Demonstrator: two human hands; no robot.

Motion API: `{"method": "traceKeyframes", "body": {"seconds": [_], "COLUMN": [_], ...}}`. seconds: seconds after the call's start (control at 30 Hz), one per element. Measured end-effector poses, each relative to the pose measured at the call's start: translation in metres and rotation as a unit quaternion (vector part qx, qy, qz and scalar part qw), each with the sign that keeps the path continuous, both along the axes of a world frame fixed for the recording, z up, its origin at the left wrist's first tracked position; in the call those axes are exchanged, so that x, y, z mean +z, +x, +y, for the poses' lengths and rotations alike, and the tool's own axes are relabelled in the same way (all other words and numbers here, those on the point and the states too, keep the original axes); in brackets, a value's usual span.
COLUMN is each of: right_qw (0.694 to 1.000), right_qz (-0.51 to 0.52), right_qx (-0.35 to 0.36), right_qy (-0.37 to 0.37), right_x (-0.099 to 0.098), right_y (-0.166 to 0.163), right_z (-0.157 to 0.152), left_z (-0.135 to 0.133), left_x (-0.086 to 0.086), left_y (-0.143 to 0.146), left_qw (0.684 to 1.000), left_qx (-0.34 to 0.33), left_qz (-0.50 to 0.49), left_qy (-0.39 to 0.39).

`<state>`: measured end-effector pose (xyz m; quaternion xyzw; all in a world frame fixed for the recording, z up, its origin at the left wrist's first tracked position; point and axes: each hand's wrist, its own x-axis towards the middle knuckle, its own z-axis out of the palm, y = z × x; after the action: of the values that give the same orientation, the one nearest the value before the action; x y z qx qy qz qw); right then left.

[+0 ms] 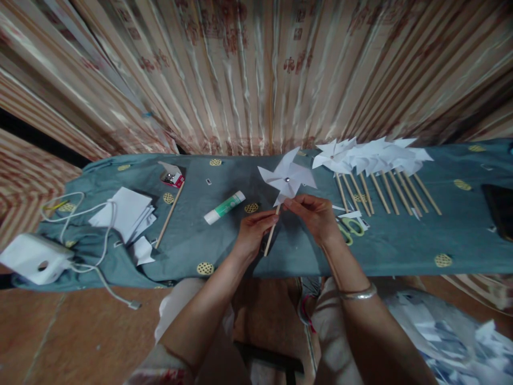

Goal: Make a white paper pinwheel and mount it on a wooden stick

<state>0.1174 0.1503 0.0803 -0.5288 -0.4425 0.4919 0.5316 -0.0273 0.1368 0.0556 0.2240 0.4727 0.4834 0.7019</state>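
In the head view, a white paper pinwheel (295, 176) with a silver pin at its centre is mounted on a thin wooden stick. My left hand (256, 231) pinches the stick just below the paper blades. Close beside it, my right hand (315, 213) has its thumb and fingers closed on the lower edge of the pinwheel near the stick. A glue stick (225, 207) with a green label lies left of my hands. Green-handled scissors (351, 226) rest by my right wrist, partly covered by paper strips.
Several finished-looking pinwheels (377, 156) lie in a row at the right. Leftward are a small open box of pins (172, 175), a loose wooden stick (170, 215), stacked white paper (125, 211) and a white device with cables (38, 259). A dark phone-like object (499, 208) sits far right.
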Motion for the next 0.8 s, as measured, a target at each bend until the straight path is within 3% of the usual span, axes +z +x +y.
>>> {"method": "traceKeyframes", "body": {"seconds": [0.13, 0.47, 0.8], "right_qw": [0.999, 0.982, 0.987], "right_qz": [-0.041, -0.001, 0.021], "right_qx": [-0.029, -0.182, -0.152], "right_qy": [0.006, 0.056, 0.043], "right_x": [0.004, 0.003, 0.003], "right_y": [0.017, 0.043, 0.032], "right_z": [-0.003, 0.003, 0.004], "left_z": [0.0, -0.001, -0.003], "left_x": [-0.001, -0.005, -0.005], "left_y": [-0.001, -0.002, -0.001], "left_qw": [1.0, 1.0, 0.999], "left_qx": [0.003, -0.01, -0.03], "left_qz": [-0.003, 0.011, 0.04], "left_qy": [0.004, 0.012, 0.02]}}
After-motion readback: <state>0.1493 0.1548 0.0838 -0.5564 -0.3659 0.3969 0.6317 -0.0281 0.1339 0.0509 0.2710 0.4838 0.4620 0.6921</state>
